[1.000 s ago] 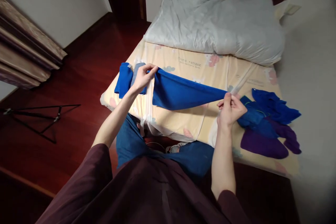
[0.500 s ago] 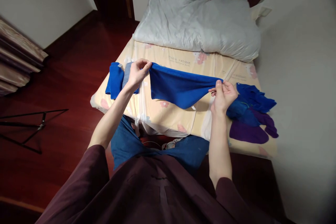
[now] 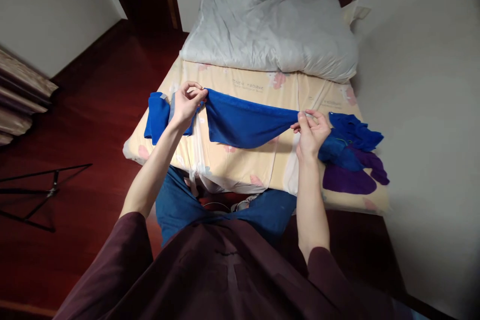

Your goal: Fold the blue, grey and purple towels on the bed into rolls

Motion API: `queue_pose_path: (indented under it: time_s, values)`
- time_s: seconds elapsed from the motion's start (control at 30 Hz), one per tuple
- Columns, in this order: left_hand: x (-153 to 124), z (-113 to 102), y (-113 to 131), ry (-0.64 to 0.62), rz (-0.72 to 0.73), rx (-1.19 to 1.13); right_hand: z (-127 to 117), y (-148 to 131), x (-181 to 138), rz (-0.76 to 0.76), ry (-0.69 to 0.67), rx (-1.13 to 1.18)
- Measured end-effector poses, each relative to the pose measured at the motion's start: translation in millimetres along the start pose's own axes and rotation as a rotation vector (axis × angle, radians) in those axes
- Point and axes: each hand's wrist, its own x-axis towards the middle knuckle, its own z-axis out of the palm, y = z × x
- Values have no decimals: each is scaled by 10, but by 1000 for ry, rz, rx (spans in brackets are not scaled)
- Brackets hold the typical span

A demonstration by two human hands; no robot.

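One blue cloth (image 3: 245,122), held above the bed (image 3: 243,167), upper edge pinched at either end by the fingers of our left hand (image 3: 186,104) and right hand (image 3: 313,134); we judge it light, soft and floppy, best taken by those ends.

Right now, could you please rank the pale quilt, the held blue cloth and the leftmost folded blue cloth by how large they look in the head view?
Largest to smallest:
1. Pale quilt
2. Held blue cloth
3. Leftmost folded blue cloth
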Motion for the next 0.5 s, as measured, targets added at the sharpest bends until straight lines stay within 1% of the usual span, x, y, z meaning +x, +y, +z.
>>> queue_pose_path:
  time_s: [0.13,0.3,0.4,0.5]
  values:
    - [11,-5,19,-35,-8,12,-55,-23,20,3,-25,-15]
    - [-38,-26,56,-81,-95,18,-188,-3,30,33,-59,-32]
    - [-13,2,-8,-95,-157,1,-234,101,71,61,-85,-43]
    - [158,114,-140,-97,-203,0,-166,261,220,76,-102,-68]
